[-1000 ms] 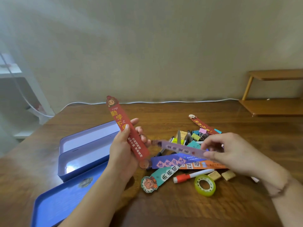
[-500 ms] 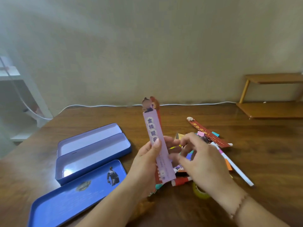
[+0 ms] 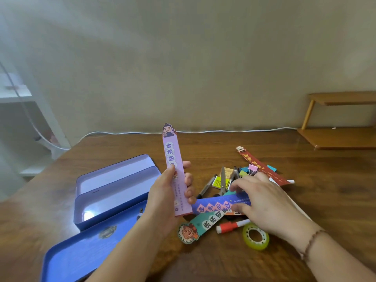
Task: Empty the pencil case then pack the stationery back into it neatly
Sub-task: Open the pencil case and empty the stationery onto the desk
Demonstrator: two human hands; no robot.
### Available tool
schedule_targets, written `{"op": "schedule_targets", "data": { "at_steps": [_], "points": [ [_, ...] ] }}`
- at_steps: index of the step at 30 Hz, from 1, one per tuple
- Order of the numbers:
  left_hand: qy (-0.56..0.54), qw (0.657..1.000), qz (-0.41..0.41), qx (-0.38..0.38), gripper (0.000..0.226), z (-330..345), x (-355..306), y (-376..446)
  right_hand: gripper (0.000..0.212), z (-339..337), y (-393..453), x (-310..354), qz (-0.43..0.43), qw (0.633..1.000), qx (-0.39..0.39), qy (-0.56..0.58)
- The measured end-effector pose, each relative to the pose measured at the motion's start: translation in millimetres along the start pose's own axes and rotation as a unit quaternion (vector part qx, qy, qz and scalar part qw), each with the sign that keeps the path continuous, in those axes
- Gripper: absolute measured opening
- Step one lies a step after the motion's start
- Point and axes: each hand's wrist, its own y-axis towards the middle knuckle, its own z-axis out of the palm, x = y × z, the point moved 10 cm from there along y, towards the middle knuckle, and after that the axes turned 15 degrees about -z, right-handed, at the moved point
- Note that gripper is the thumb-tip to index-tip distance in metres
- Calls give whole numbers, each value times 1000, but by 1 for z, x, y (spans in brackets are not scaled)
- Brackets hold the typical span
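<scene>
At left we see the open blue pencil case (image 3: 114,192) on the table (image 3: 325,200), its lid (image 3: 81,249) lying nearer us. Our left hand (image 3: 164,198) grips the upright pink bookmark (image 3: 176,171). Our right hand (image 3: 262,202) rests, fingers extended, on the blue bookmark (image 3: 215,205) within the stationery pile, beside the tape roll (image 3: 256,236).

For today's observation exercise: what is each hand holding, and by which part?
Left hand grips the pink bookmark around its lower half. Right hand rests on the blue bookmark; grip unclear.
</scene>
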Motion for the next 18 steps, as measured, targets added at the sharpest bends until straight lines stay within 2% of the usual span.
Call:
{"op": "schedule_targets", "data": {
  "at_steps": [3, 8, 10, 12, 14, 15, 16, 17, 18],
  "points": [
    [4, 1000, 8, -12, 34, -3, -3, 0, 39, 5, 2, 0, -14, 1000, 21, -17],
    [-1, 1000, 8, -16, 35, -5, -6, -1, 23, 3, 0, -2, -10, 1000, 21, -5],
    [-17, 1000, 8, 4, 32, -2, -9, -2, 16, -5, -4, -13, 23, 1000, 3, 20],
    [-37, 999, 15, 31, 27, 4, -12, -4, 18, -17, -10, -29, 69, 996, -20, 53],
    [-37, 998, 19, 38, 25, 6, -12, -4, 15, -39, -18, -42, 105, 985, -91, 98],
    [-26, 999, 10, 37, 26, 6, -8, -4, 11, -48, -23, -49, 125, 967, -148, 166],
    [-7, 999, -3, 40, 28, 9, -2, -4, 8, -51, -28, -53, 139, 927, -207, 281],
    [15, 999, -20, 46, 31, 12, 5, -5, 8, -46, -31, -50, 147, 867, -243, 410],
    [41, 997, -37, 53, 33, 18, 13, -7, 6, -40, -29, -40, 144, 821, -249, 494]
  ]
}}
